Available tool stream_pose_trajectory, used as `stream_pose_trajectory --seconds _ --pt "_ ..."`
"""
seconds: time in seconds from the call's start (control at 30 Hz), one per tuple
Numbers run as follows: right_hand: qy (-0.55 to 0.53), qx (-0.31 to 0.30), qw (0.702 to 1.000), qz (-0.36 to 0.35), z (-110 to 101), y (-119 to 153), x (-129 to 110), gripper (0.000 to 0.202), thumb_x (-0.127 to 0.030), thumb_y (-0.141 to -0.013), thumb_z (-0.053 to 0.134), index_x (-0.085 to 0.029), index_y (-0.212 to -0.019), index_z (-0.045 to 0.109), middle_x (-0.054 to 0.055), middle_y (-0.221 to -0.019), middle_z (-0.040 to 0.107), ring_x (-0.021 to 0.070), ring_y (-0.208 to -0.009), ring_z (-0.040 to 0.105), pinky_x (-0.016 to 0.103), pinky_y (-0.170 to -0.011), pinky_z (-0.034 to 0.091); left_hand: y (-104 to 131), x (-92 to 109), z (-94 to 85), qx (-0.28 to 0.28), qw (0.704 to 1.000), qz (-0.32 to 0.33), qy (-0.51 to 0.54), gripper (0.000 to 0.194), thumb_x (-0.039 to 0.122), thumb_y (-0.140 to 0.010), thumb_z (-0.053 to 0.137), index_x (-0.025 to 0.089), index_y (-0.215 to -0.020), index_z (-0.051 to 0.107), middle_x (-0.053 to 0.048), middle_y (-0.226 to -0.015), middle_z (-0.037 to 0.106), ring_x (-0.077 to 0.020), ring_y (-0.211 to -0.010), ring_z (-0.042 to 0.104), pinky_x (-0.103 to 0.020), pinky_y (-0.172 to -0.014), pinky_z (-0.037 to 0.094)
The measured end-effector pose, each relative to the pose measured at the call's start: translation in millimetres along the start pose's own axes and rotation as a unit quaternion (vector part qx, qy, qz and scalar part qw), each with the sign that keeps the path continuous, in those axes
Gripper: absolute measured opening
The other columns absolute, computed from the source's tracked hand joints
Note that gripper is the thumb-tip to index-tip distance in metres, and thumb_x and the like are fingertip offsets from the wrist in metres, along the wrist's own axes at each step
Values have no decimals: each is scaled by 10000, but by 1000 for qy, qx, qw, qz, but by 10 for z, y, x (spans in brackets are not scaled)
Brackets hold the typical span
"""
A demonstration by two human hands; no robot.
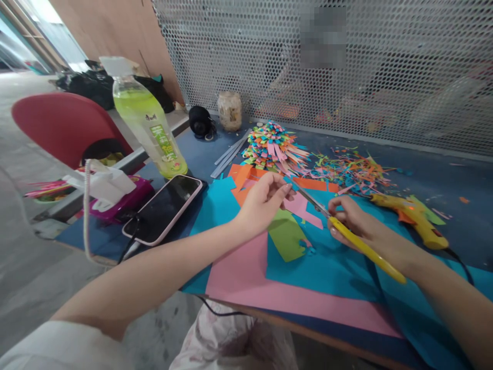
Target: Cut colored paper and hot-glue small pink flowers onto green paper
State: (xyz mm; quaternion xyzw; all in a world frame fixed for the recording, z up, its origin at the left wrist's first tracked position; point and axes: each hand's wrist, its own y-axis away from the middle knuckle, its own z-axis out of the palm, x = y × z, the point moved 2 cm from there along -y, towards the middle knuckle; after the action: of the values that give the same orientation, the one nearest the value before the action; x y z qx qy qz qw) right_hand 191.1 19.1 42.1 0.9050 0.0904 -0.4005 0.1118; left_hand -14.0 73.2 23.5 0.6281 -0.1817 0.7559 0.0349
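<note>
My left hand (265, 203) is closed in a pinch above the paper sheets, a small piece of blue paper (288, 181) at its fingertips. A pair of yellow-handled scissors (342, 232) is in my right hand (356, 223), fingers around the handle. The blades point up and left, their tips close to the left fingertips. Below the hands, a green paper piece (287, 236) lies on blue sheets (327, 275) and a large pink sheet (236, 272). Small blue and pink snippets (308, 247) rest at the green piece's edge.
Behind the hands stand a multicoloured fringed paper cone (271, 146) and a heap of paper scraps (350, 169). A yellow glue gun (412, 218) lies at right. To the left are a phone (167, 208), a drink bottle (150, 123) and a tissue box (119, 200). Perforated metal (246, 46) borders the back.
</note>
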Motion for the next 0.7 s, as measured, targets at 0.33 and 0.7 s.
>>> stream_pose_trajectory --seconds 0.33,0.7 --pt "-24 -59 998 15 -7 -9 9 340 -488 -839 612 -270 -941 372 -57 -741 507 131 -612 425 266 -556 346 -3 -23 -13 -8 1000 6 6 127 170 -914 515 178 -797 467 12 -726 609 -87 -698 622 -188 -562 492" --pt "-32 -70 997 7 0 -5 39 331 -483 -868 576 -266 -946 338 -64 -715 464 101 -550 333 249 -504 297 -9 -17 -15 -2 1000 -3 0 136 149 -907 512 173 -776 480 7 -708 617 -89 -673 607 -198 -559 489"
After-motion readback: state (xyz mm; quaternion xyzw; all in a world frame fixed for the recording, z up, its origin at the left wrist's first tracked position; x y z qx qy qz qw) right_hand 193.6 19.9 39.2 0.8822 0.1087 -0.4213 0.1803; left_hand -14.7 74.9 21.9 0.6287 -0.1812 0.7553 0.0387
